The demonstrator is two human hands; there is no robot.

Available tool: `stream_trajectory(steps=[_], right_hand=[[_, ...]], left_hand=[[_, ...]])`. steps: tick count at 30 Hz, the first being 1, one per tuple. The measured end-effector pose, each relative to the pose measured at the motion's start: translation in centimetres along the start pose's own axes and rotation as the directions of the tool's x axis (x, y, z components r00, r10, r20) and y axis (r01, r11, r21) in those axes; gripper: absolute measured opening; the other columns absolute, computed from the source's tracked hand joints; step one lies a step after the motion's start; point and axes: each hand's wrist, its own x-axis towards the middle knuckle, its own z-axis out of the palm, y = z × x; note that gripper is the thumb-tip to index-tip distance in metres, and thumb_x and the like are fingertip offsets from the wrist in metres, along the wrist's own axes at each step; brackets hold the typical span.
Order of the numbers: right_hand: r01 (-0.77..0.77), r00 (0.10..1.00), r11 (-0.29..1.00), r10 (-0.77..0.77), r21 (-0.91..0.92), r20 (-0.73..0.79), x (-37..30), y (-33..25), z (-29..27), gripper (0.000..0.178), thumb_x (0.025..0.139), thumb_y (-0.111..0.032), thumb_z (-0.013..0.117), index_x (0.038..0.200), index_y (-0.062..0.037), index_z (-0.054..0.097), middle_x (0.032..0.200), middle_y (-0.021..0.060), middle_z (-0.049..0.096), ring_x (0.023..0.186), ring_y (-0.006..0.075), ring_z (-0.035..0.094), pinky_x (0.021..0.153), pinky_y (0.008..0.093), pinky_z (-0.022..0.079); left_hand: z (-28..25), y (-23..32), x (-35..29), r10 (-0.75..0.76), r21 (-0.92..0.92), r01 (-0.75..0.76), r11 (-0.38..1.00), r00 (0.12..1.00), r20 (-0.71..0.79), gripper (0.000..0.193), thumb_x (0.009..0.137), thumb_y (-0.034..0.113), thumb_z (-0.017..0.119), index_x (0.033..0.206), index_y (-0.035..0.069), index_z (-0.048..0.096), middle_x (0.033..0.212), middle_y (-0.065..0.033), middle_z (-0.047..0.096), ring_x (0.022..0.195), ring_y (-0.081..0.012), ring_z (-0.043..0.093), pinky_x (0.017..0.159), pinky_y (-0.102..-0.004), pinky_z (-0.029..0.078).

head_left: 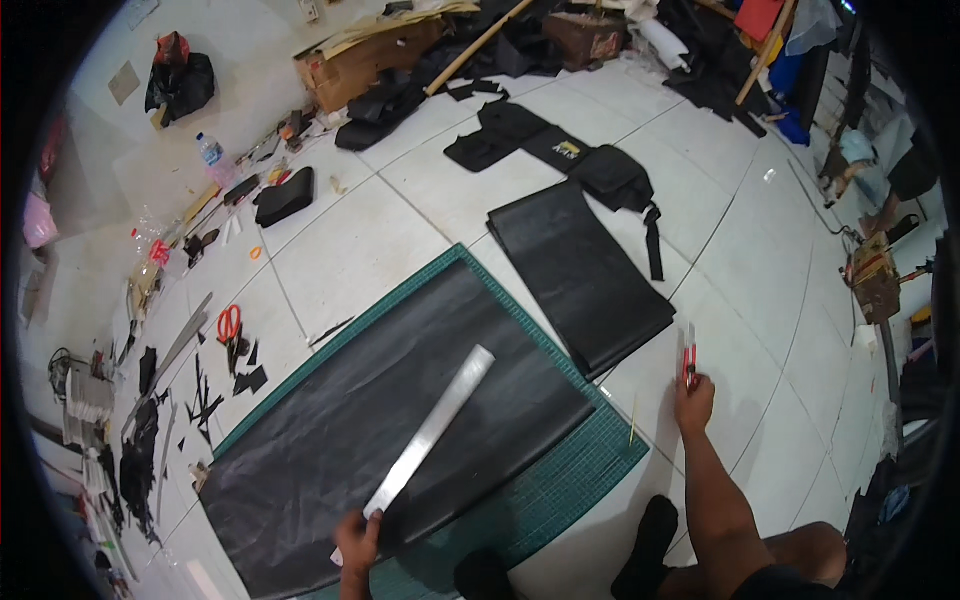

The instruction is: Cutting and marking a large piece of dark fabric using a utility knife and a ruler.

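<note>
Black sheet (340,415), centre to lower left of the frame, spread over a green cutting mat (560,490). Slantwise across it lies a metal ruler (430,430), its lower end pinched by the left hand (357,540). Right of centre, the right hand (694,403) grips a red cutter (690,362). Probable fault: held at one end only, the ruler could pivot under sideways pressure, misaligning against the sheet.
</note>
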Motion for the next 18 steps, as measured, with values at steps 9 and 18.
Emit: stream_trajectory(steps=[9, 18], right_hand=[[0.026, 0.976, 0.97, -0.077, -0.243, -0.203, -2.8, -1.4, -1.8, 0.04, 0.087, -0.032, 0.07, 0.108, 0.0002, 0.06, 0.102, 0.0195, 0.062, 0.096, 0.0372, 0.062, 0.084, 0.0459, 0.049], [-0.006, 0.908, 0.997, 0.037, -0.074, 0.418, -8.5, -6.2, -2.0, 0.036, 0.084, -0.036, 0.073, 0.091, -0.0016, 0.064, 0.085, 0.017, 0.069, 0.083, 0.0364, 0.068, 0.074, 0.0447, 0.052]], left_hand=[[2.4, 2.1, 0.3, 0.087, 0.179, -0.13, 0.975, 0.969, 0.232, 0.038, 0.073, 0.035, 0.082, 0.088, 0.003, 0.068, 0.074, -0.0136, 0.064, 0.066, -0.0316, 0.064, 0.061, -0.0408, 0.049], [3.6, 3.9, -0.5, 0.222, 0.043, -0.237, 0.97, 0.949, 0.223, 0.037, 0.07, 0.028, 0.084, 0.094, 0.008, 0.065, 0.081, -0.0131, 0.067, 0.077, -0.0335, 0.066, 0.068, -0.0423, 0.052]])
